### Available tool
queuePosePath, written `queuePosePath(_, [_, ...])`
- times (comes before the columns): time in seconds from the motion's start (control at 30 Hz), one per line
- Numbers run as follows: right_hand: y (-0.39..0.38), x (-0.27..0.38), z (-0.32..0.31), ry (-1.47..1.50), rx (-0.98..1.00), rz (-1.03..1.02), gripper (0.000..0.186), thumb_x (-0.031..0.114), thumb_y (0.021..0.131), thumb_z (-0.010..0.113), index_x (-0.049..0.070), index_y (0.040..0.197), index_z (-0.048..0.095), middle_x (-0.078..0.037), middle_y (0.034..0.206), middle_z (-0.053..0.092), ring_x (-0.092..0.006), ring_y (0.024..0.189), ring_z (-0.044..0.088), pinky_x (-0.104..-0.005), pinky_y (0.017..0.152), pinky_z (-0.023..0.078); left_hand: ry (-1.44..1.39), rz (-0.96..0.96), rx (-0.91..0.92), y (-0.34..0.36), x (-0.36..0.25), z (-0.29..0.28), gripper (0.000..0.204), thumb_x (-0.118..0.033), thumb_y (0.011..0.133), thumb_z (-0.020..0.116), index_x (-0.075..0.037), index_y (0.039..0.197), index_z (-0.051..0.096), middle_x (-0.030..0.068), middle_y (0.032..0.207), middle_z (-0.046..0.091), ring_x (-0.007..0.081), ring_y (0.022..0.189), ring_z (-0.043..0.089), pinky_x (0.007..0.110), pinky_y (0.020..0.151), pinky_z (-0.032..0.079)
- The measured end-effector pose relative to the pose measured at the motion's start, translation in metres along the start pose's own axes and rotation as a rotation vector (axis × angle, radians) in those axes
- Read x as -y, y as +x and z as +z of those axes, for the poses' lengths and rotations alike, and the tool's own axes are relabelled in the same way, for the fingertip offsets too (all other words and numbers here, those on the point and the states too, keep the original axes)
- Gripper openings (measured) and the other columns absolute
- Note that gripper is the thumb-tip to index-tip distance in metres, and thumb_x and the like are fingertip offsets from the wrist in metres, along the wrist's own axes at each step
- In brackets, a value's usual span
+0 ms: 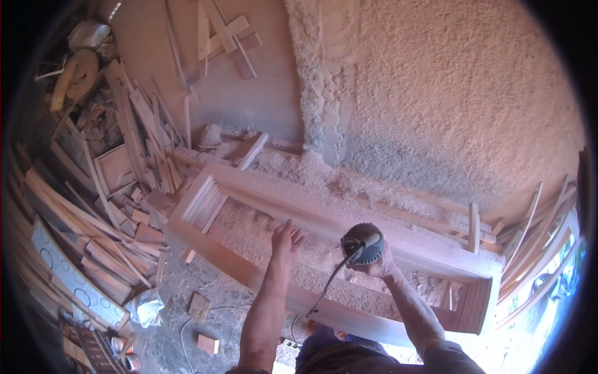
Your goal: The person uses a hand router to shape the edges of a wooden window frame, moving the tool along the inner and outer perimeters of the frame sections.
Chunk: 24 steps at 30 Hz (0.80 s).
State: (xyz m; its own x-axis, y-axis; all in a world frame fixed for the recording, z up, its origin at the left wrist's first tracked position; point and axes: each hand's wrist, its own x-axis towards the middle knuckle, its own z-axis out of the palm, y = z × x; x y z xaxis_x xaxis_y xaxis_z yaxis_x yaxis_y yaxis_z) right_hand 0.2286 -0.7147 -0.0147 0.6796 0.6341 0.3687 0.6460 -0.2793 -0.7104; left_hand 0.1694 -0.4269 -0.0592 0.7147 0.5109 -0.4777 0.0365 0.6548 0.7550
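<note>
A large wooden frame (232, 257) with moulded inner edges lies in front of me, slanting from upper left to lower right. My right hand (378, 268) is closed around a round, dark corded power tool with a ribbed rim (363, 242), above the frame's right half. The tool's exact kind and its underside are hidden. A black cord (329, 283) hangs from it toward my body. My left hand (286, 242) is raised over the frame's opening, fingers apart and nothing in them.
Wood shavings (299, 165) are heaped along the rough wall (430, 93). Scrap boards (112, 249) pile up at the left, near a patterned panel (71, 268). A short post (474, 227) stands behind the frame. Wood blocks (208, 343) and a cable (184, 343) lie on the floor.
</note>
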Motion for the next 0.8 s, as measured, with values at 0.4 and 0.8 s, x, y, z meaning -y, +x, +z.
queuePosePath(0.4, [-0.206, 0.066, -0.096, -0.238, -0.668, 0.555, 0.059, 0.028, 0.065, 0.091, 0.014, 0.119, 0.071, -0.005, 0.116, 0.074, -0.0246, 0.106, 0.070, -0.0420, 0.100, 0.050, -0.243, -0.297, -0.160, 0.067, 0.006, 0.075, 0.049, -0.032, 0.083, 0.086, -0.015, 0.122, 0.062, 0.0010, 0.113, 0.058, 0.0178, 0.101, 0.053, 0.040, 0.094, 0.044])
queuePosePath(0.8, [-0.361, 0.138, -0.133, -0.432, -1.242, 0.837, 0.062, 0.026, 0.065, 0.092, 0.013, 0.121, 0.070, -0.006, 0.118, 0.073, -0.0242, 0.107, 0.069, -0.0416, 0.101, 0.050, -0.262, -0.245, 0.028, 0.099, -0.024, 0.118, 0.041, -0.038, 0.079, 0.090, -0.020, 0.110, 0.070, -0.0016, 0.102, 0.068, 0.0151, 0.089, 0.060, 0.036, 0.084, 0.045])
